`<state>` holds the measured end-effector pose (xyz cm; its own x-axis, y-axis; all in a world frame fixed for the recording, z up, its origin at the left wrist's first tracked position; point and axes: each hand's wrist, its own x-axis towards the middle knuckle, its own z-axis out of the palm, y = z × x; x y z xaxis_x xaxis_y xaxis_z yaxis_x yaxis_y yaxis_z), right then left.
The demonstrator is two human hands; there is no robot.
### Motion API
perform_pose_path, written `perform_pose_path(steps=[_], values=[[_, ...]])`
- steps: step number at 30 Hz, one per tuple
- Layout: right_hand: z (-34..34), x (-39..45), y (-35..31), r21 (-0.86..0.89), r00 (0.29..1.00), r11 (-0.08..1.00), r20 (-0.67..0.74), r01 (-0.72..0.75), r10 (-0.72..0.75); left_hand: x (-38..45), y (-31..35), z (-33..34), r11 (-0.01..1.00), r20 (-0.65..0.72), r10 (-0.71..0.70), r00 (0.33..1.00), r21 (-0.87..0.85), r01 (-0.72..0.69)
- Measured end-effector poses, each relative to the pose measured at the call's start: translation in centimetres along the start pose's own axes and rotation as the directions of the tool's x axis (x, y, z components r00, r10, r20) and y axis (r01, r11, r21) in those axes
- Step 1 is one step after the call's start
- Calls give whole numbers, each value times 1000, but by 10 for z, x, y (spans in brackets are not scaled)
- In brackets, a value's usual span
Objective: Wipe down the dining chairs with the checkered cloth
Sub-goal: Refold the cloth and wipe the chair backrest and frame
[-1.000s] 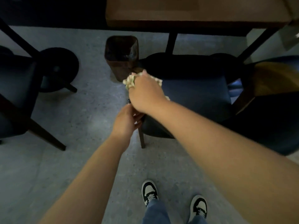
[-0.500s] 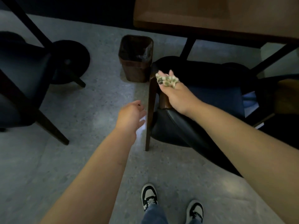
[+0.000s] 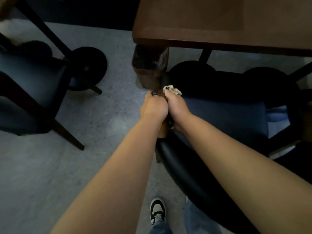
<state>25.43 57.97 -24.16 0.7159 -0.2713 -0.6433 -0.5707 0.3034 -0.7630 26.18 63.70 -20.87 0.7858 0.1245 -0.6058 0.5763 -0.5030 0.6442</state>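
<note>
The dining chair (image 3: 194, 174) is gripped at its wooden frame post by the left hand (image 3: 154, 107), while beside it the checkered cloth (image 3: 173, 90) is bunched in the right hand (image 3: 177, 108), so frame-wiping seems underway, and a stroke along the frame before the table (image 3: 219, 22) is judged next.

floor (image 3: 50, 166): grey speckled | table (image 3: 219, 22): brown wood | bin (image 3: 149, 68): brown | light: dim

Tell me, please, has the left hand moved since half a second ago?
Yes. The left hand has moved right to the chair's wooden post, now beside the right hand holding the cloth.
</note>
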Motion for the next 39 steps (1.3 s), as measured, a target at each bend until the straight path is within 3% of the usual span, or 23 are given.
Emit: perform_pose_path(steps=[3, 7, 11, 15, 18, 21, 25, 28, 31, 35, 39], values=[[-2, 28, -6, 53, 998, 997, 15, -62, 61, 4, 0, 5, 977, -83, -3, 997, 212, 20], [-3, 53, 6, 118, 978, 971, 50, -209, 204, 7, 3, 8, 946, -122, 5, 993, 324, 34], [-9, 42, 18, 108, 989, 984, -42, -139, 145, 7, 2, 9, 928, -131, 14, 991, 371, 36], [-31, -13, 43, -253, 999, 966, -30, -50, 44, 8, 1, 10, 924, -143, 12, 990, 381, 43], [-37, -32, 44, -319, 997, 946, 78, 53, -30, 9, 0, 10, 918, -149, 5, 989, 392, 54], [-37, -4, 43, -474, 991, 880, 120, 0, 65, 8, 1, 10, 916, -153, 10, 988, 399, 52], [-37, 26, 50, -469, 951, 862, 127, -192, 281, 8, 2, 10, 912, -153, 13, 988, 406, 51], [-38, 17, 51, -597, 975, 798, 116, -86, 192, 8, 2, 11, 913, -149, 15, 989, 405, 47], [-46, -21, 41, -677, 982, 725, 191, 127, 7, 8, 2, 11, 910, -147, 19, 989, 412, 44], [-59, -77, 23, -640, 928, 683, 329, 353, -172, 6, 3, 10, 911, -134, 24, 991, 410, 33], [-69, -103, 15, -549, 884, 719, 420, 427, -204, 6, 3, 9, 912, -112, 35, 993, 409, 14]])
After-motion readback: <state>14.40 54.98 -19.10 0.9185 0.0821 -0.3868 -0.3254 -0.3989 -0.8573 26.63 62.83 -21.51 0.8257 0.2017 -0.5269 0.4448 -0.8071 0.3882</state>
